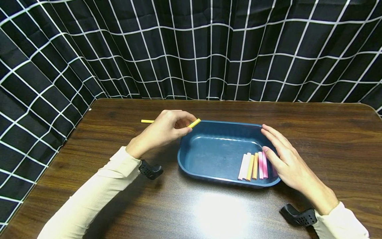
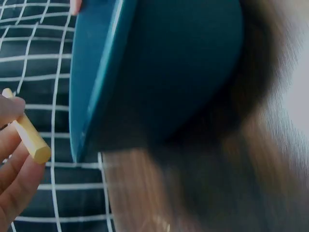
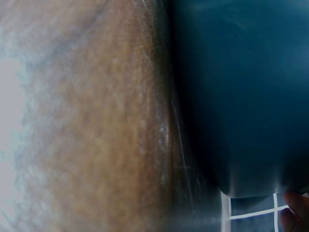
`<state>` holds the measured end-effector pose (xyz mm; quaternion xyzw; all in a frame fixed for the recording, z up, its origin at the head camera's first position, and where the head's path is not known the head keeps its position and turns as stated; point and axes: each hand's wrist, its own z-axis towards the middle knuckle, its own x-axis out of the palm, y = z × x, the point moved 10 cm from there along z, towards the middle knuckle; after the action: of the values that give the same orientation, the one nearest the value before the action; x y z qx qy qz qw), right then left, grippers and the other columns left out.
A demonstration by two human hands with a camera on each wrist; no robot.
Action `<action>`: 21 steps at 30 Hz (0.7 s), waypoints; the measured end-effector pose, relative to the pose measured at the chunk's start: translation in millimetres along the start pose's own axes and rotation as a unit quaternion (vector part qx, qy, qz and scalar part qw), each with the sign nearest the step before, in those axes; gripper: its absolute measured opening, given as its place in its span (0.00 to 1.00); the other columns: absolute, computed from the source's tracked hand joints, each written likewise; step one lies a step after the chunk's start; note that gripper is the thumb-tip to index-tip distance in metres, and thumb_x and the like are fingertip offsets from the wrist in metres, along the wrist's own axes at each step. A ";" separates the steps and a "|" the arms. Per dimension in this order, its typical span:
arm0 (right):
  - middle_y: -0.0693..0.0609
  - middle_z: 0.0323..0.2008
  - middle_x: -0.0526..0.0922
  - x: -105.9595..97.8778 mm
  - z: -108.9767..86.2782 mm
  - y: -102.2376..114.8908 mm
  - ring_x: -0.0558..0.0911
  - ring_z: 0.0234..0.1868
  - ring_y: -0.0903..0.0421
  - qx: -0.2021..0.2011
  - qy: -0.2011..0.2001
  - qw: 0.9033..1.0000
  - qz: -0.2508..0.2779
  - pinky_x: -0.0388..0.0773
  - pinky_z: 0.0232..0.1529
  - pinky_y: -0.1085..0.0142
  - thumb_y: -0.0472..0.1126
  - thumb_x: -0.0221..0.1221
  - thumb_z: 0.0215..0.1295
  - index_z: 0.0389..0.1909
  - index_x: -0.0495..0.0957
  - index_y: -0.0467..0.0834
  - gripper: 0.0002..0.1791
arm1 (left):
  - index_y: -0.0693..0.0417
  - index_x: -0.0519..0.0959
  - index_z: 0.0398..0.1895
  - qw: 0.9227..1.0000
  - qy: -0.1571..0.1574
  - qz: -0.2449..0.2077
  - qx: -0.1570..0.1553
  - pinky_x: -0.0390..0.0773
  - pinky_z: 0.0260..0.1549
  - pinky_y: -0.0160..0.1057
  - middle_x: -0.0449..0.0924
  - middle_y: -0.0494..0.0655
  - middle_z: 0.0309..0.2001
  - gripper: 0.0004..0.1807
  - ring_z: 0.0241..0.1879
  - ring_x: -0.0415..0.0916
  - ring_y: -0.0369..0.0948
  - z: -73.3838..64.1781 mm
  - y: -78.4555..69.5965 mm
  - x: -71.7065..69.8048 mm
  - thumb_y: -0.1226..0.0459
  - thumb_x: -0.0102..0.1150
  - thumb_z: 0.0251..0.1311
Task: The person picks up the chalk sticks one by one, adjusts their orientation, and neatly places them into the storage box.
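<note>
My left hand (image 1: 170, 127) pinches a yellow chalk stick (image 1: 194, 123) between thumb and fingertips, over the tray's back left corner. In the left wrist view, the same chalk (image 2: 32, 140) points obliquely downward, its blunt end showing. A blue plastic tray (image 1: 209, 156) stands in front of me. Along its right end lie several chalk sticks side by side, pale pink (image 1: 242, 167), yellow (image 1: 250, 168), orange (image 1: 255, 166) and brighter pink (image 1: 265, 165). My right hand (image 1: 286, 161) lies at the tray's right end, fingers extended along the rim and partly hiding the chalk there.
Another yellow stick (image 1: 147, 121) lies on the wooden table (image 1: 119, 116) behind the left hand, partly covered by it. A black curtain with a white grid (image 1: 226, 49) hangs behind the table and along its left side. Light glares off the table in front of the tray.
</note>
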<state>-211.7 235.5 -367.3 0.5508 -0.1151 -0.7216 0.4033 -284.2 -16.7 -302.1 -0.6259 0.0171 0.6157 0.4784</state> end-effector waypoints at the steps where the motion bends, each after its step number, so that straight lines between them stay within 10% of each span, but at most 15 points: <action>1: 0.39 0.74 0.60 -0.2 -0.1 -0.1 0.60 0.73 0.35 -0.001 0.000 1.000 0.000 0.41 0.68 0.84 0.37 0.52 0.72 0.73 0.61 0.39 0.29 | 0.59 0.83 0.49 1.000 0.002 -0.004 -0.002 0.79 0.34 0.35 0.85 0.49 0.35 0.13 0.34 0.80 0.39 1.3 -1.2 3.0 0.70 0.64 0.60; 6: 0.39 0.74 0.59 -0.5 -0.6 -0.5 0.59 0.73 0.35 0.001 0.001 1.000 0.003 0.42 0.71 0.82 0.37 0.52 0.72 0.73 0.61 0.39 0.29 | 0.58 0.81 0.52 1.000 0.016 -0.012 -0.017 0.76 0.29 0.29 0.84 0.48 0.33 0.16 0.30 0.78 0.37 6.6 -6.0 19.1 0.70 0.64 0.61; 13: 0.39 0.75 0.58 0.9 -1.5 -1.5 0.58 0.74 0.34 0.014 0.009 1.000 0.012 0.50 0.77 0.47 0.38 0.51 0.73 0.74 0.60 0.39 0.30 | 0.58 0.80 0.54 0.999 0.036 -0.021 -0.024 0.76 0.29 0.27 0.84 0.49 0.33 0.17 0.30 0.79 0.38 12.0 -13.6 37.5 0.70 0.63 0.61; 21: 0.39 0.75 0.59 1.0 -1.5 -1.7 0.59 0.74 0.35 0.015 0.010 1.000 0.008 0.48 0.78 0.60 0.38 0.51 0.73 0.74 0.60 0.40 0.30 | 0.58 0.80 0.54 0.998 0.051 -0.032 -0.034 0.73 0.25 0.25 0.84 0.49 0.34 0.17 0.28 0.78 0.37 18.4 -18.7 53.6 0.69 0.64 0.61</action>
<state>-211.2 236.3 -369.6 0.5628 -0.1262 -0.7109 0.4025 -273.7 35.3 -329.5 -0.6727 0.0002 0.5674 0.4749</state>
